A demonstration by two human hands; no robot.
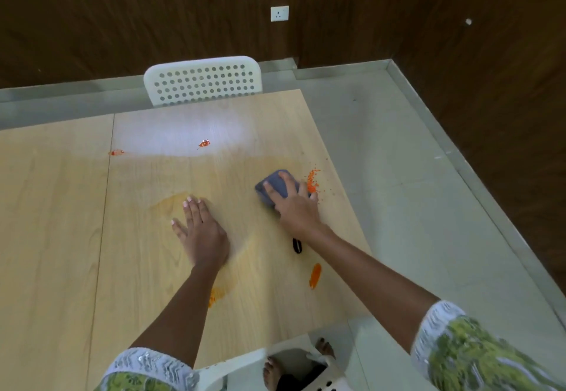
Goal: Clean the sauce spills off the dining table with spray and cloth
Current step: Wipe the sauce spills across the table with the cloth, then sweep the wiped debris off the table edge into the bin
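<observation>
**Wiping in progress: cloth at the right-edge spill, several stains outstanding**

Right hand (295,206): fingers (272,192) are spread and laid over a folded grey cloth (274,187), with the tips hooked slightly over its far edge. It reads as a press-and-push hold, suited to bearing down while sliding, not to lifting. The cloth lies flat on the surface (61,237).

Just beyond the fingers, to their right, lies a scatter of orange sauce droplets (312,180), touching or nearly touching the cloth; this is judged the spill in hand.

Left hand (200,231): fingers straight and together, palm flat on the bare surface, holding nothing. Judged a brace to steady the reach across. Ahead of these fingertips a faint orange smear (171,203) shows, probably wiped residue needing a second pass.

Further out: an orange streak (315,274) back toward the right forearm, a blotch (216,295) beside the left forearm, and two small spots (204,143) (116,152) well beyond both hands. A small dark object (297,245) lies under the right wrist; unidentifiable.

No spray bottle is in view.
</observation>
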